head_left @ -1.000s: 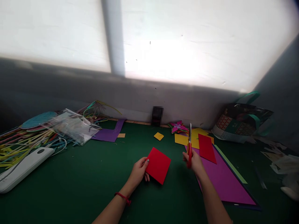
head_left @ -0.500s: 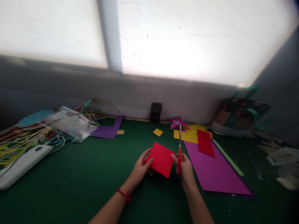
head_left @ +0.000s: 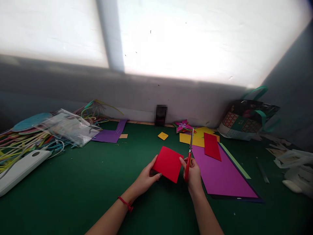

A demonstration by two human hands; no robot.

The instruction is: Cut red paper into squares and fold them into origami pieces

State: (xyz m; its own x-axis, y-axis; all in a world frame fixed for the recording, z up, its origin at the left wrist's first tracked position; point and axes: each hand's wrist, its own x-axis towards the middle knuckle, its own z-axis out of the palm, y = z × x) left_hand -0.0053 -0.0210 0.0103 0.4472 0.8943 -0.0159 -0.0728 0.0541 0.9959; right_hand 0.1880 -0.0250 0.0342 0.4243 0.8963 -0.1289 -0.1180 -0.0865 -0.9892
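Observation:
A square of red paper (head_left: 168,164) is held tilted above the green table, its corners pointing up and down. My left hand (head_left: 147,175) grips its left side, thumb near the lower left edge and the other fingers partly hidden behind. At the right corner, the thumb of my right hand (head_left: 192,171) touches the paper. That same hand holds scissors with red handles (head_left: 188,166), the metal blades pointing up and looking closed. A small yellow folded square (head_left: 163,135) lies beyond the red paper.
Purple-pink sheets (head_left: 225,173), a red strip (head_left: 212,147), yellow paper (head_left: 188,138) and a folded paper star (head_left: 183,126) lie to the right. A patterned bag (head_left: 242,122) stands behind. At left are a white power strip (head_left: 24,169), clear plastic (head_left: 73,129) and purple paper (head_left: 107,136).
The view has shifted slightly. My left thumb has slid down toward the lower edge of the red paper, and the scissors lean more to the right.

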